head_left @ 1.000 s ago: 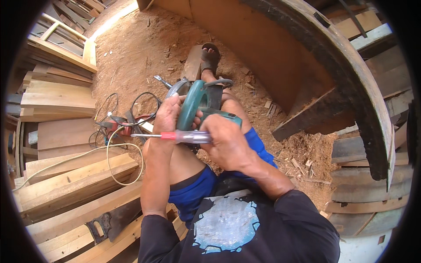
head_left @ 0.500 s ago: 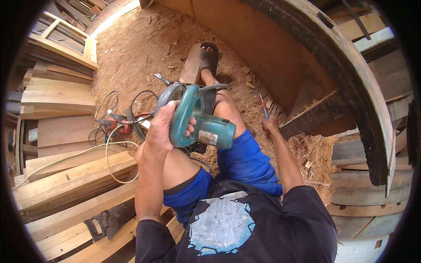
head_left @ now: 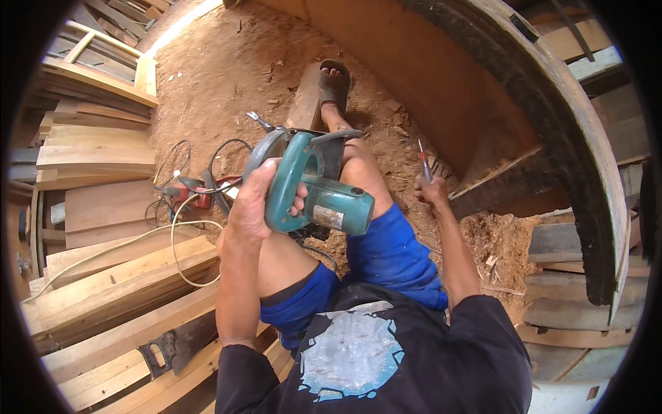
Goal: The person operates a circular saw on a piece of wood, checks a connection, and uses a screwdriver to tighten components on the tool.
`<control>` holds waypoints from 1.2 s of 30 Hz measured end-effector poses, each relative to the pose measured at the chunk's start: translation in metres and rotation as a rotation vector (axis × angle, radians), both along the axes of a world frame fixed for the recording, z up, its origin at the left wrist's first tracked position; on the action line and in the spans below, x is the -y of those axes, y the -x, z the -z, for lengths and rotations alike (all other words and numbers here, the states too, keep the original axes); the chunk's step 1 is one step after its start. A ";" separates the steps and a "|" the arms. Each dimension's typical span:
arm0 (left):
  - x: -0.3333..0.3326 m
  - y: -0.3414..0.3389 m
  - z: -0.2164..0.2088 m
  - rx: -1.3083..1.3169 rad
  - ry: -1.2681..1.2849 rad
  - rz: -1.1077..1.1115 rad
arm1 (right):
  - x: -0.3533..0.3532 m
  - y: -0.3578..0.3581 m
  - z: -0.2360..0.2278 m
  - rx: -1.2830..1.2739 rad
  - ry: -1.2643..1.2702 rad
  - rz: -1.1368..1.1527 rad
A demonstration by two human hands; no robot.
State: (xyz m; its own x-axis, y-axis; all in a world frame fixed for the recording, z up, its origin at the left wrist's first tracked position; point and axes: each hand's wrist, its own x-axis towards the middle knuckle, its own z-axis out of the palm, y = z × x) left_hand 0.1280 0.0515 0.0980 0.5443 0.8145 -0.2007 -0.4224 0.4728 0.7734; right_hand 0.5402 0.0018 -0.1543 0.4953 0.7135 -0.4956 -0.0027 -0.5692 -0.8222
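My left hand point(head_left: 254, 205) is wrapped round the rear handle of a green circular saw point(head_left: 339, 206), which I hold up over my knees. The saw's motor housing points to the right, and its guard and base plate face away from me. In my right hand point(head_left: 432, 191), out to the right and apart from the saw, is a screwdriver point(head_left: 425, 165) with a red and clear handle, its thin shaft pointing away from me. The handle's lower end is hidden in my closed fingers.
A curved dark wooden piece point(head_left: 552, 124) arches along the right. Stacked boards point(head_left: 124, 276) fill the left, with a handsaw point(head_left: 176, 348) lying on them. A red power tool point(head_left: 196, 196) and tangled cables lie left of the circular saw. Sawdust covers the ground point(head_left: 214, 90).
My right hand has lifted slightly away from me with the screwdriver, which now points more upright in view. The circular saw stays in my left hand, nearly unmoved.
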 end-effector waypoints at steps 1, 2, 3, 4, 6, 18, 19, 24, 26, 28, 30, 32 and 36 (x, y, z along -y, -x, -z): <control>0.002 0.004 -0.002 -0.013 -0.005 -0.017 | 0.004 0.013 -0.027 -0.106 -0.153 -0.027; 0.000 -0.002 -0.003 -0.028 -0.007 0.006 | 0.012 0.008 -0.043 -0.025 -0.228 -0.089; -0.002 -0.005 -0.006 -0.046 -0.010 0.024 | 0.019 0.004 -0.057 0.054 -0.305 -0.154; -0.004 -0.008 -0.006 -0.056 -0.019 0.045 | 0.026 0.007 -0.077 0.174 -0.425 -0.186; -0.004 -0.012 -0.008 -0.098 -0.035 0.043 | 0.043 0.020 -0.133 0.248 -0.541 -0.230; 0.000 -0.009 -0.017 -0.410 -0.236 0.088 | 0.078 0.099 -0.291 0.466 -0.887 -0.643; 0.002 -0.011 -0.019 -0.412 -0.233 0.090 | 0.076 0.101 -0.290 0.463 -0.884 -0.642; 0.004 -0.015 -0.027 -0.451 -0.316 0.096 | 0.070 0.109 -0.287 0.425 -0.853 -0.672; 0.004 -0.016 -0.027 -0.441 -0.305 0.097 | 0.066 0.110 -0.278 0.425 -0.873 -0.669; 0.004 -0.017 -0.028 -0.430 -0.296 0.094 | 0.063 0.113 -0.274 0.425 -0.896 -0.670; 0.004 -0.017 -0.028 -0.433 -0.317 0.095 | 0.061 0.115 -0.273 0.397 -0.869 -0.622; 0.003 -0.018 -0.027 -0.431 -0.319 0.092 | 0.060 0.115 -0.274 0.373 -0.858 -0.626; 0.004 -0.017 -0.025 -0.439 -0.322 0.093 | 0.060 0.112 -0.294 0.423 -0.749 -0.781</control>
